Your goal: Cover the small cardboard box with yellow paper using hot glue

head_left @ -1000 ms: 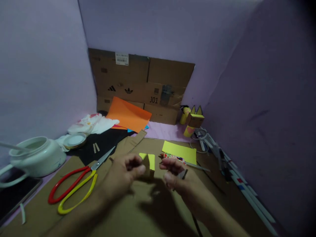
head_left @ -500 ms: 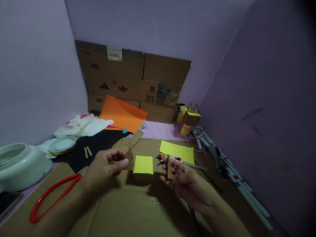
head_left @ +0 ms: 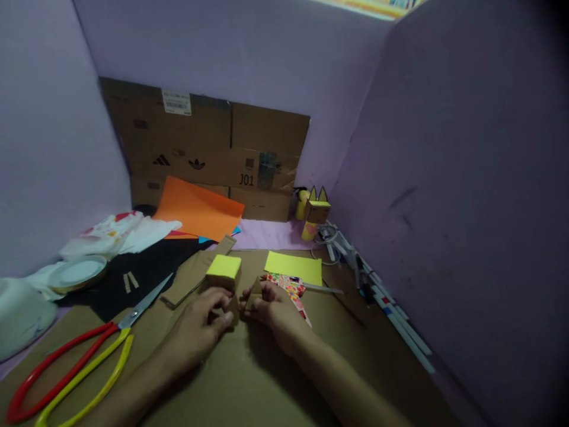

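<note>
**Small cardboard pieces at the yellow-topped box — assembly under way**

Head view. Both hands low on the cardboard work sheet (head_left: 267,379), close together, just in front of the small box (head_left: 223,271) with its yellow paper top. Left hand (head_left: 200,323) curled, fingertips pinched on a small brown cardboard piece (head_left: 232,308) right below the box. Right hand (head_left: 267,305) likewise closed, gripping a second cardboard piece (head_left: 254,286) that stands up between thumb and fingers. Box already covered in yellow on top, brown sides bare; judged from that, well begun but not finished — the two small pieces not yet fixed to anything, as far as can be seen. Finished-looking cardboard figure (head_left: 316,212) with two pointed ears standing at the far wall, near the flattened carton (head_left: 208,151).

Around the hands: scissors (head_left: 80,362) with red and yellow handles lying to the left, blades apart from the fingers; yellow paper sheet (head_left: 293,268) flat behind the right hand, patterned paper (head_left: 291,287) just beside it; orange sheet (head_left: 198,209) leaning further back.

Hard to make out: dim light, so exact shape of the held pieces unclear, and whether they touch the box cannot be told. White vessel (head_left: 18,314) cut off at the left edge. Items along the right wall too dark to name.
</note>
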